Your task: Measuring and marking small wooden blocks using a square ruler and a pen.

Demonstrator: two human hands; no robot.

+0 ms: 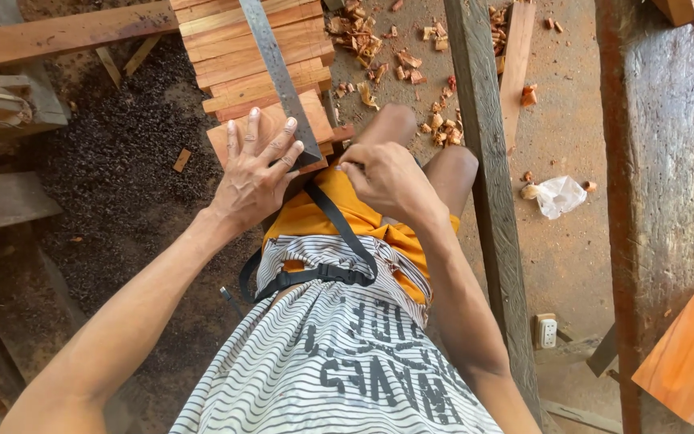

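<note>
Ruler (279, 76) lies on the wood stack (259, 56), long axis near-to-far, far end cut off. Left hand (259, 173) splayed flat, pinning its near end. Right hand (387, 181) fisted, probably round a pencil, mostly hidden.
</note>
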